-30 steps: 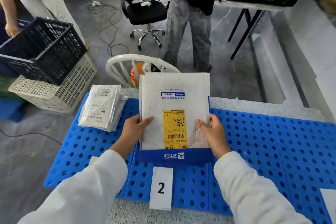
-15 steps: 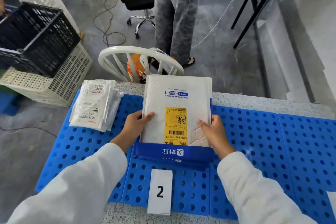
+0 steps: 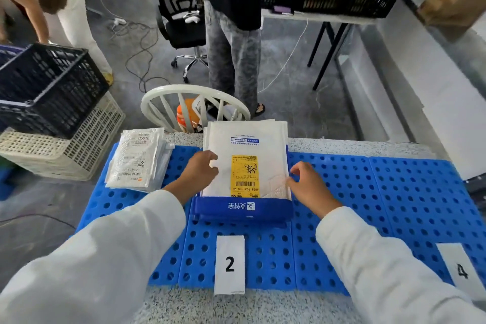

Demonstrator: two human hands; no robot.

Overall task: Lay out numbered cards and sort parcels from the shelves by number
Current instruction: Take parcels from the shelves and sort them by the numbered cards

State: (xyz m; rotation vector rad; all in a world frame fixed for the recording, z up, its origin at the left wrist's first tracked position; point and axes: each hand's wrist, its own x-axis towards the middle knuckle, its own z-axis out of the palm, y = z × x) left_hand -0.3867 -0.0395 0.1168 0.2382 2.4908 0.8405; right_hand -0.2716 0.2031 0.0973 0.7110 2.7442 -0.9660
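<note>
The speckled worktop (image 3: pixel 184 308) in front of you is covered for the most part by blue perforated mats (image 3: pixel 368 205). On the floor to your left, a black crate (image 3: pixel 47 87) sits tilted on a white crate (image 3: pixel 79 150), and the back of a white chair (image 3: pixel 194 92) stands just behind the far edge of the worktop. In the middle of the mats a white padded parcel (image 3: pixel 244 144) lies flat on top of a blue parcel (image 3: pixel 244 208), of which only the near band shows. The white parcel carries a yellow label (image 3: pixel 244 175), and its far end reaches over the far edge of the mats. To the left of it, apart from it, lies a pile of clear-bagged parcels (image 3: pixel 136 160). Your left hand (image 3: pixel 198 173) rests on the left edge of the white parcel, and its fingers (image 3: pixel 210 158) are bent loosely and lie on the surface without gripping. Your right hand (image 3: pixel 307 184) is at the right edge; its fingertips only touch the border, the thumb is lifted free, and it holds nothing. Nearer to you, the card with number 2 (image 3: pixel 230 264) lies below the parcels, half on the mat and half on the bare worktop. The card with number 4 (image 3: pixel 459 268) lies far to the right.
</note>
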